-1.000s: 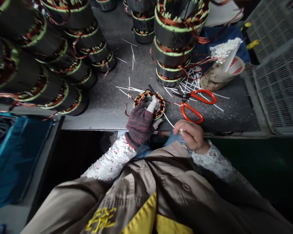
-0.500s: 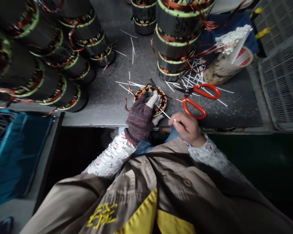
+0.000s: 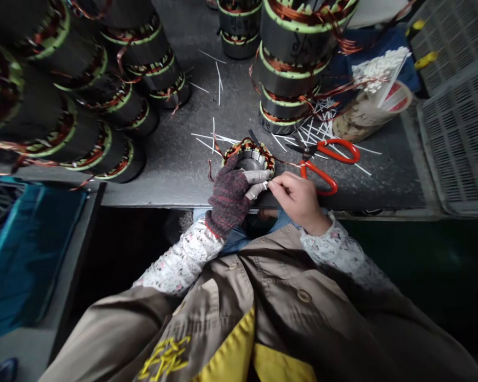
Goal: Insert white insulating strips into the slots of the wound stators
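Observation:
A small motor stator, a ring with copper windings and pale green slot insulation, rests at the bench's front edge. My left hand, in a dark knitted glove with whitish fingertips, is closed over its near left rim. My right hand, bare, pinches a thin white cord just beside the left fingertips at the near right rim. Most of the cord is hidden between the fingers. Right of the stator lie red-handled scissors, blades toward the ring. A dark strip sticks out from its far side.
Stacked larger stators stand at the left and at the back. Loose white cords lie about the bench. At right are a tape-wrapped holder of white pieces and a grey plastic crate. A teal bin sits left.
My right hand has moved left, up to the left fingertips, and the cord that stretched between them is now short. My left index finger has come out of the ring onto its near rim.

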The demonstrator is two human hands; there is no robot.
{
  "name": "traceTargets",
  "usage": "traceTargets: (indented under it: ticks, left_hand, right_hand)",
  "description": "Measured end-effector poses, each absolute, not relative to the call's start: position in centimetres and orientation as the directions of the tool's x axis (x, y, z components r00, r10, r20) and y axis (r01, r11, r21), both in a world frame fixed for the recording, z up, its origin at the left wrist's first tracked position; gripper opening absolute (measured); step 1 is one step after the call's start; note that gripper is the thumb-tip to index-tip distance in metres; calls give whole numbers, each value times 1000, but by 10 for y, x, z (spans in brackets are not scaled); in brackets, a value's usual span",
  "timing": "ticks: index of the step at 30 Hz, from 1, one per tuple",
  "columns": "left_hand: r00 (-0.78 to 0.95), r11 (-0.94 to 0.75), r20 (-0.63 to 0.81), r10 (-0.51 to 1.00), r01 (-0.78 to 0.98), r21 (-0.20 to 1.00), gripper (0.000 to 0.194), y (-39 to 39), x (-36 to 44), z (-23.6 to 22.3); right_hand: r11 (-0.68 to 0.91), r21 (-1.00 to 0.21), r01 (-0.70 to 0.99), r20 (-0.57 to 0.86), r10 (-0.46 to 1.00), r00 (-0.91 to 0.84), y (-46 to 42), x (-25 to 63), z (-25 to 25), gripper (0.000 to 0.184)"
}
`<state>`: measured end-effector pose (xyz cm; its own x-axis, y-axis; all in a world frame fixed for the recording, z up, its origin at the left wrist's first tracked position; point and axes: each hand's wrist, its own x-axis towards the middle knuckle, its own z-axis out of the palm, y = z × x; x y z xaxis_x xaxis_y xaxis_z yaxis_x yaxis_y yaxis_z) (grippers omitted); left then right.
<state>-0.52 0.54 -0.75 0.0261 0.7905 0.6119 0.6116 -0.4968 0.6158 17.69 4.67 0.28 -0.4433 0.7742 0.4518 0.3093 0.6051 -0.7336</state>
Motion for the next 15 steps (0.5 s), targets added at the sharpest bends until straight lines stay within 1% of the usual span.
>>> traceTargets:
  ticks: [4,6,11,15]
  left_hand:
    - [39,-485,581,813,597,639,18,5,-6,-8]
    - [47,-487,567,823,575,658,20,4,-7,-8]
    - [67,-458,540,839,624,633,22,3,-8,-6]
    - [111,-466,537,836,659,590,22,2,-9,-5]
  right_hand:
    - [552,-797,246,436,807,-398,45,179,3,25]
    - [565,-792,231,451,797,-401,41,179,5,25]
    - [584,-723,369,434,799,-416,43,174,2,25]
    - [584,-711,391,461,807,-368,49,168,0,26]
